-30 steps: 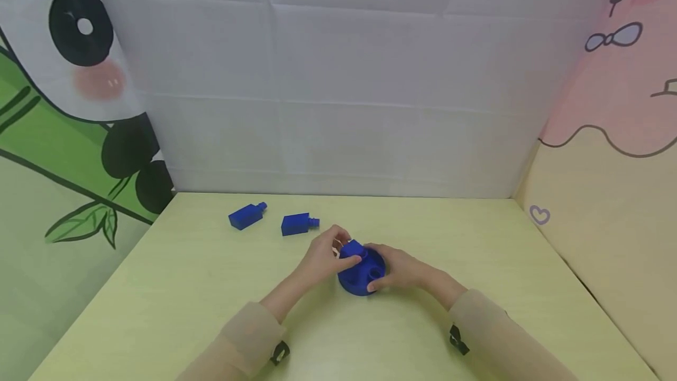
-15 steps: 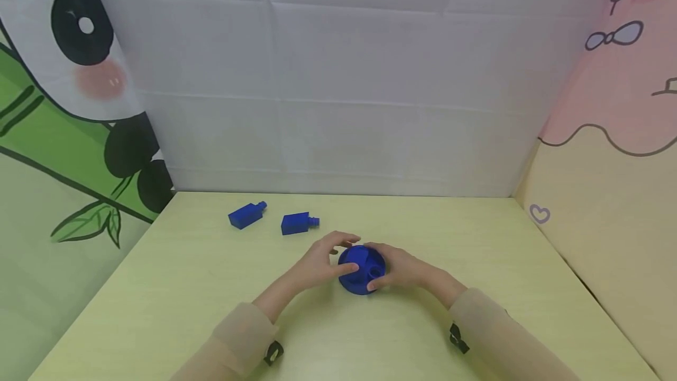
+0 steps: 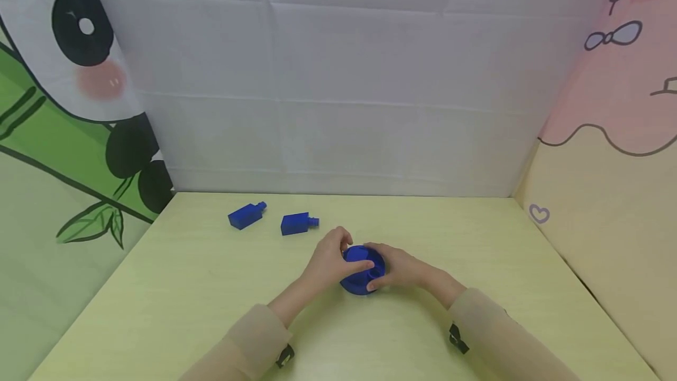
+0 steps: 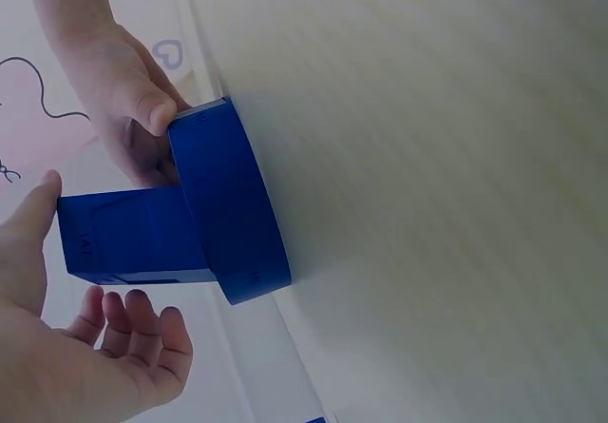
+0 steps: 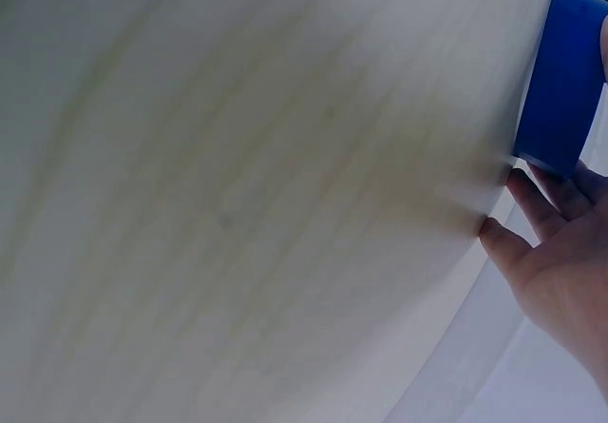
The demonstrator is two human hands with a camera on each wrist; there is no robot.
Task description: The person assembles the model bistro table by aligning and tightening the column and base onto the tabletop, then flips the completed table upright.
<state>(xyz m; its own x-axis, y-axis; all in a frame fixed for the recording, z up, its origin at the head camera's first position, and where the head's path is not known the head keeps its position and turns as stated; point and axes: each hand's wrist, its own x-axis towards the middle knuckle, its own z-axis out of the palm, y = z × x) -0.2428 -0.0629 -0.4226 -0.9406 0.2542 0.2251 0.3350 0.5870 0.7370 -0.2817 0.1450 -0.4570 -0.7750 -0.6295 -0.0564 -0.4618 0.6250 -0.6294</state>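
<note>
A round blue base point(image 3: 355, 287) with a raised round socket on top rests on the table. Standing up from it is a blue rectangular block point(image 4: 133, 238), whose lower end is hidden in the base. My left hand point(image 3: 327, 260) pinches the block's top end, thumb at one corner and index fingertip at the opposite side, the other fingers curled beside it. On the right, my right hand point(image 3: 406, 268) holds the base by its rim, thumb in front and fingers behind. In the right wrist view those fingers reach beneath the rim of the base point(image 5: 560, 71).
Two more blue blocks with ridged necks lie on their sides at the back left, one block point(image 3: 247, 216) farther left than the other block point(image 3: 295, 224). A white cloth wall point(image 3: 344, 104) closes the table's back edge, with cartoon-printed panels on both sides.
My left hand opened off the block half a second ago, then moved right and closed round it again. The block's turn has shifted since the first frame. My right hand has stayed on the base.
</note>
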